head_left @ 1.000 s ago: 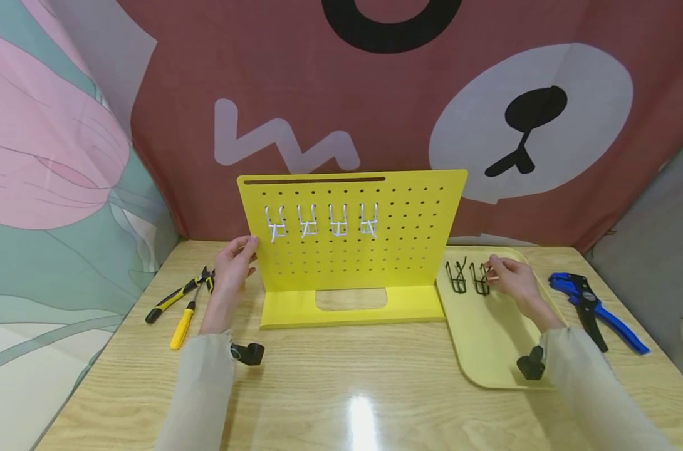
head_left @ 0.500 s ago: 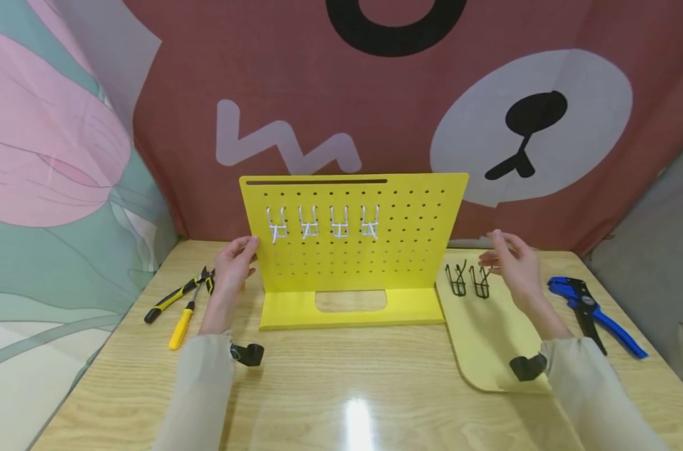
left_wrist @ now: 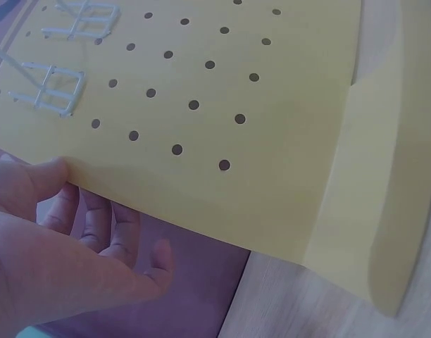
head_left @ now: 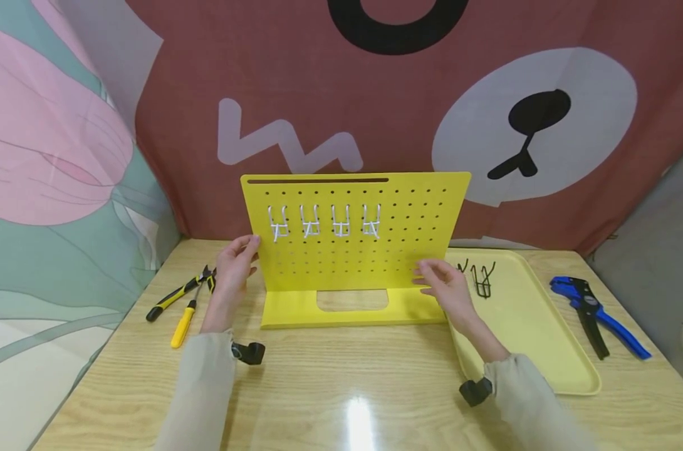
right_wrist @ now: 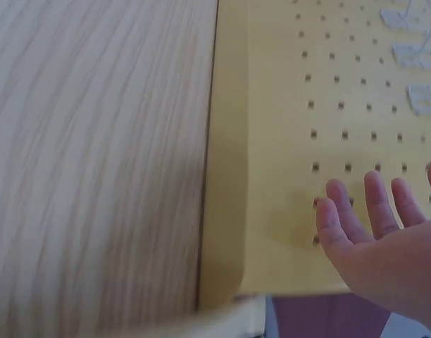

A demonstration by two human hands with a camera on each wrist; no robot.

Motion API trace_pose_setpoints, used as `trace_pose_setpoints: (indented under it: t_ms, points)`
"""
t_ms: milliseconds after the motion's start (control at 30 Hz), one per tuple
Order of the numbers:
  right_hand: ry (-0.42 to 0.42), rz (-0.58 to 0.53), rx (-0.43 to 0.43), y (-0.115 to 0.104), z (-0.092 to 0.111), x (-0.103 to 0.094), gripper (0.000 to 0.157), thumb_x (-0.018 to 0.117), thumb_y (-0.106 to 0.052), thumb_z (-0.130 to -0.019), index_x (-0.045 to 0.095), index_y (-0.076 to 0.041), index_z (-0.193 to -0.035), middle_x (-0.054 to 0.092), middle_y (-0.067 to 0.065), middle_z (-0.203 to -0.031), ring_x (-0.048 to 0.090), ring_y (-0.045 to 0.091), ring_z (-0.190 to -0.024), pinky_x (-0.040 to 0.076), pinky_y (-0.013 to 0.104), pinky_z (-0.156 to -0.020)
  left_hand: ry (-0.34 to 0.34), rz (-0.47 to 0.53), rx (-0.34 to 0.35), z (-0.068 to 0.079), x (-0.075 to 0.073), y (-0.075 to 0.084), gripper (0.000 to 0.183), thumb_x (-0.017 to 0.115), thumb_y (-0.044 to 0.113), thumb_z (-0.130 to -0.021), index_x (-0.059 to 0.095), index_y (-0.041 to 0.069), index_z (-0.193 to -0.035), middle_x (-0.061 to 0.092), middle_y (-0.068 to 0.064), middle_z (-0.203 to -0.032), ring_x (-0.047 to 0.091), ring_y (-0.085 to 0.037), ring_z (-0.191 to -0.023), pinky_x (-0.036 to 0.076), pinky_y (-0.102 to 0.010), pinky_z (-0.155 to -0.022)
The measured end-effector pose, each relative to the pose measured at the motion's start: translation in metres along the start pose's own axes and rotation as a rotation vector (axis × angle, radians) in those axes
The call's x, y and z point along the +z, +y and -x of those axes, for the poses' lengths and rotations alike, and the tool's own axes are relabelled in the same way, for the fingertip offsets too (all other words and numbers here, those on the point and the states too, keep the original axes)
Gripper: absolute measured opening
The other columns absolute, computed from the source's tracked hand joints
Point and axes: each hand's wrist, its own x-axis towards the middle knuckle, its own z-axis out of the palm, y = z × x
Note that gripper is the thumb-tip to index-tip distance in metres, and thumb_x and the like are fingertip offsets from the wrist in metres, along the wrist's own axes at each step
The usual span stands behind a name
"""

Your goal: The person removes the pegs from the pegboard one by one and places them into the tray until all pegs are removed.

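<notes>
A yellow pegboard (head_left: pixel 353 260) stands upright on its base in the head view, with several white wire hooks (head_left: pixel 371 227) hung in a row in its upper part. My left hand (head_left: pixel 235 266) grips the board's left edge; in the left wrist view the thumb (left_wrist: pixel 50 176) lies at the front edge and the other fingers are behind. Low before the board's right side is my right hand (head_left: pixel 447 293), fingers spread and holding nothing. In the right wrist view its fingers (right_wrist: pixel 381 211) overlap the perforated face. A black wire hook (head_left: pixel 481 282) lies on the tray; another is partly hidden behind the right hand.
The pale yellow tray (head_left: pixel 536 338) sits right of the board. Beyond it lies a blue and black wire stripper (head_left: pixel 592 307). Left of the board are yellow-black pliers (head_left: pixel 175 299) and a yellow-handled screwdriver (head_left: pixel 182 326). A printed cloth (head_left: pixel 386 113) hangs behind the wooden table (head_left: pixel 296 382).
My right hand has lifted away from the black hooks on the tray and moved left to the board's lower right. The left hand keeps its grip on the board's edge.
</notes>
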Motion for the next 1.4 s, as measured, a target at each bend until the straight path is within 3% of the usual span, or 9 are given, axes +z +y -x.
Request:
trace_pose_setpoints:
  t_ms: [300,567,967,1400]
  points:
    - [0.016,-0.125,-0.073,-0.034,-0.014,0.036,0.041,0.058,-0.020,-0.098,0.048,-0.007,-0.135,0.060,0.026,-0.118,0.067,0.021,-0.086,0.053,0.042,-0.081,0.003,-0.009,-0.007,0.001,0.001,0.002,0.034,0.057,0.033,-0.098,0.059,0.009,-0.122,0.057,0.006,-0.104,0.055,-0.009,-0.094,0.038,-0.041,-0.091]
    - [-0.039,-0.162,-0.180,-0.059,-0.020,0.053,0.038,0.056,-0.018,-0.099,0.048,-0.006,-0.134,0.061,0.028,-0.113,0.068,0.020,-0.083,0.053,0.046,-0.078,0.002,-0.008,-0.011,0.002,0.000,0.001,0.031,0.057,0.033,-0.097,0.060,0.010,-0.119,0.057,0.007,-0.104,0.055,-0.009,-0.094,0.038,-0.040,-0.089]
    - [-0.059,-0.183,-0.162,-0.067,-0.027,0.061,0.035,0.056,-0.016,-0.098,0.050,-0.007,-0.131,0.061,0.027,-0.114,0.067,0.018,-0.080,0.051,0.051,-0.080,0.000,-0.016,-0.014,0.001,0.001,0.002,0.035,0.056,0.033,-0.098,0.058,0.009,-0.123,0.057,0.006,-0.107,0.055,-0.010,-0.096,0.037,-0.041,-0.092]
    - [-0.082,-0.138,-0.176,-0.072,-0.030,0.060,0.027,0.060,-0.016,-0.096,0.062,0.001,-0.117,0.062,0.020,-0.117,0.067,0.018,-0.077,0.053,0.044,-0.076,-0.005,-0.009,-0.010,0.001,0.001,0.002,0.032,0.056,0.034,-0.098,0.059,0.010,-0.119,0.056,0.006,-0.106,0.055,-0.010,-0.096,0.037,-0.042,-0.092]
